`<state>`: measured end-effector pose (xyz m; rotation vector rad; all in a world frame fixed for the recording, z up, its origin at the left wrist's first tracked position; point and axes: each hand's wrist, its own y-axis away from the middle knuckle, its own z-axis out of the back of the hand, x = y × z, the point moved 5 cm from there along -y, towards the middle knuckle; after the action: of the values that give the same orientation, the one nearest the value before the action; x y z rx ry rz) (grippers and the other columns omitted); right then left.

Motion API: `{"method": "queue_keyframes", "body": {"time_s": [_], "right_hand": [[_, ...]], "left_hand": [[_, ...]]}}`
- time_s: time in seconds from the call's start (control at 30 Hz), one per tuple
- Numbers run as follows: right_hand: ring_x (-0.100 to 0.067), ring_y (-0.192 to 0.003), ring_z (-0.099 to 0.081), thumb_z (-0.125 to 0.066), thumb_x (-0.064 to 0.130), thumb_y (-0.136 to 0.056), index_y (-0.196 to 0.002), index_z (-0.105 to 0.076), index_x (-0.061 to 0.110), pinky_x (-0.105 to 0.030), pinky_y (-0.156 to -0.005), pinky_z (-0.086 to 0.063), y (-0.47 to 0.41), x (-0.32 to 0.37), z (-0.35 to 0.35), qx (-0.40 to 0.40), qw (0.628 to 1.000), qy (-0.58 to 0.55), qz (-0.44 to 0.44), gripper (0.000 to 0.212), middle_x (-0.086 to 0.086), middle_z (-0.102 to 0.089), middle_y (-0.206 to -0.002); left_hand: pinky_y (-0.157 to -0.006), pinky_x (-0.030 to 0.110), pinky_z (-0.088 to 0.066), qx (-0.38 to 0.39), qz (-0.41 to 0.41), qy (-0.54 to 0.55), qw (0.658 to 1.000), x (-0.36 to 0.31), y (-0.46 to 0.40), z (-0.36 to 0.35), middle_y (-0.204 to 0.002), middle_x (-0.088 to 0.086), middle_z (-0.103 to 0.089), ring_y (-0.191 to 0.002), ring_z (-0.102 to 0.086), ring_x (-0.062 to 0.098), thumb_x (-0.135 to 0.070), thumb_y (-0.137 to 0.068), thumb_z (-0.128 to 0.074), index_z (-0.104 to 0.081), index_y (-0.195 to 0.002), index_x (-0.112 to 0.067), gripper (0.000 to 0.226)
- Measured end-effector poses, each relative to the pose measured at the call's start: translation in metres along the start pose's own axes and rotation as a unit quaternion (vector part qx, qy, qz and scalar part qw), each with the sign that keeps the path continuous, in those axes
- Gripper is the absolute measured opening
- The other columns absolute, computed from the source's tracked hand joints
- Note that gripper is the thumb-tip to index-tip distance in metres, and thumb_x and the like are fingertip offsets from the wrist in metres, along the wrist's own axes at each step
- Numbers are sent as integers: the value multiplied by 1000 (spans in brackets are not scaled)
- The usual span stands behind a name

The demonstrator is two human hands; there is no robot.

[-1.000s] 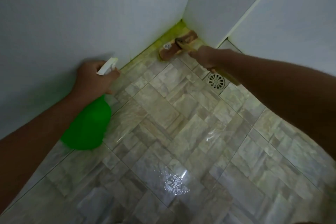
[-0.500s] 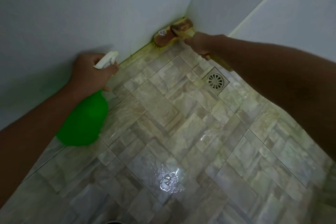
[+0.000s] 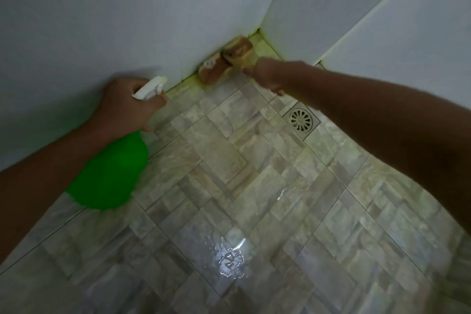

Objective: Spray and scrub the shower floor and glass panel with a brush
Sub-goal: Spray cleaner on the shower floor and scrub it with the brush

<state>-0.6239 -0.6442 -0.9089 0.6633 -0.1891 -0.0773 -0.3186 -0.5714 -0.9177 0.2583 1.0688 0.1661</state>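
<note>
The right hand (image 3: 267, 75), at upper centre of the frame, grips the handle of the wooden brush (image 3: 225, 62), whose head presses into the yellow-stained seam where the shower floor (image 3: 229, 173) meets the wall near the corner. The left hand (image 3: 127, 104), at centre left, is wrapped round the neck of the green spray bottle (image 3: 109, 173), nozzle aimed along that seam. The step looks like scrubbing the floor's edge — next it likely calls for firm strokes along the grout, and the glass panel, not identifiable here, remains.

Square metal drain grate (image 3: 301, 120) set in floor, just below and right of the brush grip. White tiled walls (image 3: 127, 7) meet in corner behind it; pale grout line (image 3: 369, 10) crosses right wall.
</note>
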Motion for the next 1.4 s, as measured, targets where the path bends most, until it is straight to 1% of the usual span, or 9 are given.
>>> {"method": "queue_keyframes", "body": {"time_s": [0.17,0.33,0.53,0.67,0.8,0.97,1.07,1.2,1.4], "right_hand": [[-15,-23,-39,-33,57,-102,-73,-43,9,-25,-44,-38,-25,-38,26,-18,998,-34,-53,56,-10,-47,-55],[-18,-36,-42,-34,61,-100,-81,-46,7,-25,-46,-39,-28,-38,32,-5,996,-59,-64,58,-11,-50,-63],[-22,-40,-50,-35,59,-100,-89,-45,7,-26,-45,-42,66,-104,-57,34,993,-53,-98,55,-9,-48,-67],[-24,-39,-52,-35,64,-97,-91,-47,3,-29,-41,-46,97,-121,-69,65,988,-46,-130,62,-14,-55,-68],[-11,-51,-51,-37,50,-103,-79,-50,16,-24,-48,-41,41,-65,-23,-1,994,-61,-86,43,-3,-52,-74],[-20,-40,-44,-30,40,-107,-106,-52,6,-26,-43,-39,-16,-37,10,-18,991,-99,-86,40,-13,-46,-66],[-24,-52,-55,-30,37,-108,-132,-46,6,-32,-51,-49,17,-54,-18,-10,992,-91,-89,43,-19,-54,-82],[-22,-35,-50,-34,59,-100,-109,-49,-2,-25,-38,-42,80,-112,-57,46,988,-60,-135,64,-14,-54,-65],[-14,-28,-47,-36,55,-102,-102,-52,-3,-23,-42,-40,68,-89,-35,21,988,-86,-129,59,-9,-49,-63]], "left_hand": [[-62,60,-63,8,-15,-17,1000,-3,3,1,-100,30,-72,-68,-70,32,-15,-90,-80,-78,-101,-7,14],[-56,59,-62,1,-4,-16,1000,-4,2,-1,-102,31,-73,-74,-71,40,-23,-87,-80,-77,-100,-6,21],[-47,36,-61,13,-18,-9,1000,-4,7,7,-103,29,-73,-60,-63,13,-13,-91,-78,-78,-103,-10,12],[-48,47,-60,12,-13,-5,1000,-7,11,9,-85,16,-68,-52,-61,5,-16,-89,-80,-78,-101,-10,13],[-49,47,-61,8,-22,7,1000,-11,14,11,-88,18,-69,-54,-62,7,-16,-90,-80,-78,-101,-10,12],[-52,46,-62,16,-26,27,999,-9,16,7,-111,28,-72,-76,-68,27,-16,-91,-79,-77,-107,-5,19],[-52,40,-63,14,-37,32,999,-9,22,8,-109,26,-73,-77,-68,24,-17,-92,-79,-78,-104,-10,14],[-53,46,-64,37,-38,31,998,-10,30,6,-89,7,-70,-61,-65,5,-23,-90,-82,-77,-80,-38,19],[-69,59,-64,20,-13,61,998,-8,24,19,-109,27,-73,-81,-68,23,-18,-90,-81,-79,-105,-12,15]]}}
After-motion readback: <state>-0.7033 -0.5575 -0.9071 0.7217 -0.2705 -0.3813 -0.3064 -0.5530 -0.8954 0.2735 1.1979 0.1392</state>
